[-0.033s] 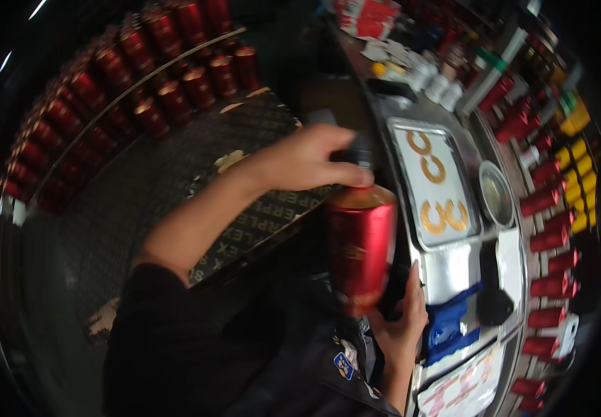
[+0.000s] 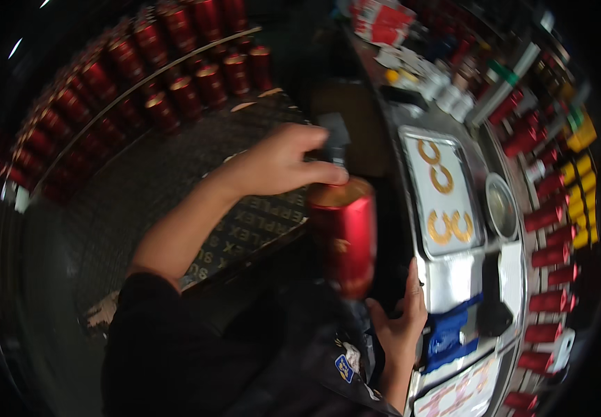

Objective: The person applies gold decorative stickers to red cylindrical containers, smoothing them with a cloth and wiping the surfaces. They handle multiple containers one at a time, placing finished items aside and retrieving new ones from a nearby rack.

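Note:
My left hand (image 2: 285,163) grips a red metallic bottle (image 2: 344,236) near its top, thumb and fingers closed around the dark neck piece (image 2: 337,147). The bottle hangs almost upright, gold at its shoulder and blurred by motion. Lower and to the right is my right hand (image 2: 403,323), fingers stretched and thumb apart, at the worktable's near edge with nothing seen in it. Beyond it lies a crumpled blue cloth-like item (image 2: 446,335). On the table, a metal tray (image 2: 479,226) bears several gold C-shaped pieces (image 2: 441,178) on a white sheet.
A metal bowl (image 2: 502,207) stands beside the tray. Near the blue item are a black object (image 2: 495,316) and a white patterned sheet (image 2: 460,396). Red bottles (image 2: 549,302) line the table's far side, by yellow blocks (image 2: 584,194). More red bottles (image 2: 163,113) crowd a rack at left.
My left hand and the red bottle have shifted left, away from the table. The right hand stays nearly in place while the view has turned slightly.

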### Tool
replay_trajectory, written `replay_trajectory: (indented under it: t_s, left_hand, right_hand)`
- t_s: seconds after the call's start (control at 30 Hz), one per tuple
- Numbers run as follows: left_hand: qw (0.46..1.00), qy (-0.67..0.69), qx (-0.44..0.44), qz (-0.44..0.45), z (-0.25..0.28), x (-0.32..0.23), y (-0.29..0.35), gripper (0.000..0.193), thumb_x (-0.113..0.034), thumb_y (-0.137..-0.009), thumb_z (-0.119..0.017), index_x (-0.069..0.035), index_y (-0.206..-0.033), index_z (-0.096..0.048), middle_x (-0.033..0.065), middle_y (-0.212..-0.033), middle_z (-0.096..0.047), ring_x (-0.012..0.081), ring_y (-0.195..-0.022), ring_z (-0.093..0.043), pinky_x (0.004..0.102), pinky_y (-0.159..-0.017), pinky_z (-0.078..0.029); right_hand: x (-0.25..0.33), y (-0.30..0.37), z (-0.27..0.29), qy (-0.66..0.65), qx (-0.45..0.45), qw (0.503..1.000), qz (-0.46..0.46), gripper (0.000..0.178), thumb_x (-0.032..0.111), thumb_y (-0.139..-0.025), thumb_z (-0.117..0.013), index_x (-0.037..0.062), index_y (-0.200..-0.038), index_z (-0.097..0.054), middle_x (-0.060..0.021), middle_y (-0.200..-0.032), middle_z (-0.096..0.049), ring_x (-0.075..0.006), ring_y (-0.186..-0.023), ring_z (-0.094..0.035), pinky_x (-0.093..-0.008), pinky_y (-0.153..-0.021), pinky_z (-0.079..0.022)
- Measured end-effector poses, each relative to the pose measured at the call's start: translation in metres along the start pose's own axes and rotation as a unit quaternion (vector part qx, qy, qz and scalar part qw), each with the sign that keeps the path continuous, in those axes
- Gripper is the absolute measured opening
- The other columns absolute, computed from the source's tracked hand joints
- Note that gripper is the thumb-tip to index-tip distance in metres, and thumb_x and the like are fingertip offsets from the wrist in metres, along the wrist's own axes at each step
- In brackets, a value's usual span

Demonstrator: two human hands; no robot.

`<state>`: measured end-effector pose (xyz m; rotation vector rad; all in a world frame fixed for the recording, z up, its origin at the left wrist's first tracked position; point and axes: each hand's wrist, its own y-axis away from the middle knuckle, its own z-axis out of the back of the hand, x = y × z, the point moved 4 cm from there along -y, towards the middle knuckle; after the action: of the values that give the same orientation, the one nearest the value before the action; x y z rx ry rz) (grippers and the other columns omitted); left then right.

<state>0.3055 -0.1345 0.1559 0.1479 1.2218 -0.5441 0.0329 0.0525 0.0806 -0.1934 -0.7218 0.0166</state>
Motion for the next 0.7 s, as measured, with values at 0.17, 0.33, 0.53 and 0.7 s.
replay_trajectory:
  t_s: [0.17,0.33,0.53,0.7]
  left_hand:
    - [0.852,-0.414,-0.321,0.008,0.172,0.064,0.132,0.03,-0.025,-0.085,-0.076,0.001,-0.085,-0.062,0.018,-0.083,-0.06,0.0359,-0.078,-0.062,0.0452,-0.067,-0.047]
    - [0.632,-0.601,-0.47,0.139,0.342,0.168,0.174,0.03,-0.028,-0.087,-0.073,0.0,-0.088,-0.064,0.0223,-0.092,-0.065,0.045,-0.088,-0.063,0.0532,-0.076,-0.05]
    - [0.607,-0.596,-0.479,0.218,0.449,0.295,0.198,0.035,-0.036,-0.087,-0.073,-0.002,-0.093,-0.065,0.023,-0.091,-0.067,0.0448,-0.091,-0.065,0.056,-0.078,-0.052]
    - [0.61,-0.602,-0.484,0.175,0.47,0.334,0.19,0.038,-0.039,-0.083,-0.076,-0.004,-0.09,-0.062,0.0225,-0.088,-0.067,0.0456,-0.09,-0.064,0.0585,-0.077,-0.051]
  right_hand:
    - [0.01,-0.028,-0.031,-0.122,-0.028,0.984,-0.124,0.082,-0.002,-0.08,-0.072,0.0078,-0.155,-0.041,-0.0061,-0.082,-0.063,-0.0066,-0.053,-0.043,-0.0229,-0.048,-0.033]
    - [0.002,-0.035,-0.031,-0.145,-0.029,0.984,-0.104,0.067,0.001,-0.09,-0.068,0.0013,-0.152,-0.043,-0.0164,-0.126,-0.065,-0.0071,-0.066,-0.055,-0.0203,-0.054,-0.041]
    - [-0.01,-0.043,-0.032,-0.035,-0.026,0.993,-0.114,0.061,0.006,-0.092,-0.065,-0.0011,-0.149,-0.046,-0.0133,-0.12,-0.065,-0.0105,-0.075,-0.057,-0.0216,-0.057,-0.044]
    - [-0.024,-0.043,-0.037,0.04,-0.025,0.959,-0.279,0.061,0.004,-0.089,-0.068,-0.0026,-0.146,-0.049,-0.0169,-0.119,-0.069,-0.0145,-0.085,-0.066,-0.0272,-0.076,-0.053]
